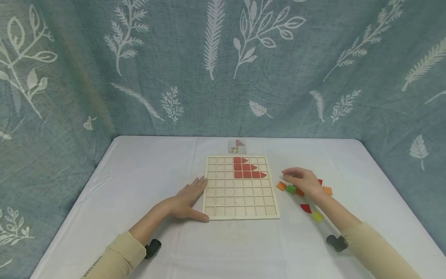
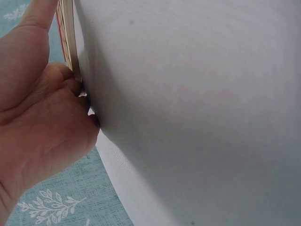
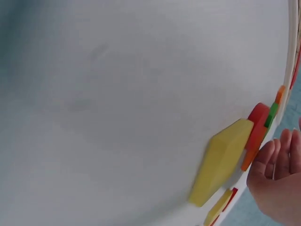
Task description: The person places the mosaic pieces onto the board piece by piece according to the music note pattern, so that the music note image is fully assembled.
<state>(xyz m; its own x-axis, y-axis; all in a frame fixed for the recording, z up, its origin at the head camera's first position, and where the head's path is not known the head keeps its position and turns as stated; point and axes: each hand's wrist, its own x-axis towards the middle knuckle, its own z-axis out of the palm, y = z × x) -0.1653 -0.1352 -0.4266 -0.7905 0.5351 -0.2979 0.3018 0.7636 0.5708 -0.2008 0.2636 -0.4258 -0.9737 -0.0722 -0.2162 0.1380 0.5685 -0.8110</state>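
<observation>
One board (image 1: pixel 240 201) on the counter (image 1: pixel 244 252) bears nine red pieces (image 1: pixel 238 167). Left hand (image 1: pixel 188 198): fingers straight, at its edge. Right hand (image 1: pixel 304 182): fingers bent above loose pieces (image 1: pixel 291 189), pinching anything or not, I cannot tell; overhead, three orange, two red, one green, one yellow show.

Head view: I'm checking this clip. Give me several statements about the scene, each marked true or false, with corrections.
1. The left hand touches the grid board. True.
2. The red pieces on the board fill its near left corner. False: they sit toward its far right part.
3. A green piece lies to the right of the board. True.
4. The right hand rests flat on the board. False: it is off the board, by the loose pieces on the right.
5. A picture card lies beyond the board's far edge. True.
</observation>
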